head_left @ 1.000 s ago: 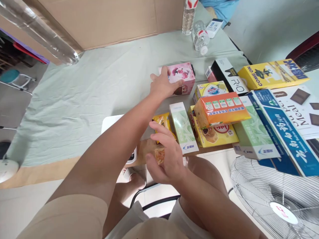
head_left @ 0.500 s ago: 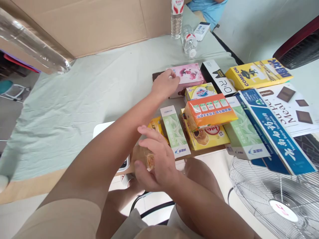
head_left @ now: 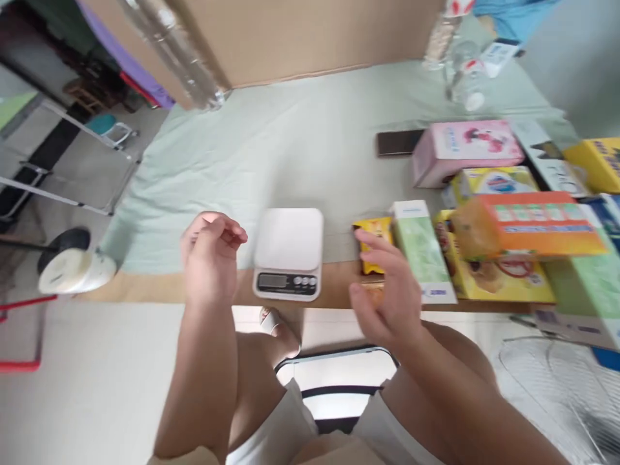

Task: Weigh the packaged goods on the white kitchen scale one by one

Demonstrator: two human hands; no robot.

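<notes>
Head view: scale (head_left: 289,240) between left fingers (head_left: 228,226), right fingers (head_left: 376,243).

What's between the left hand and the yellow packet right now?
In the head view, the white digital scale lies between the left hand and the yellow packet.

Scale (head_left: 289,242) at near edge of table (head_left: 310,132), packet (head_left: 380,228) to its right, boxes (head_left: 533,226) farther right, bottles (head_left: 469,77) behind, one apparently lying.
</notes>
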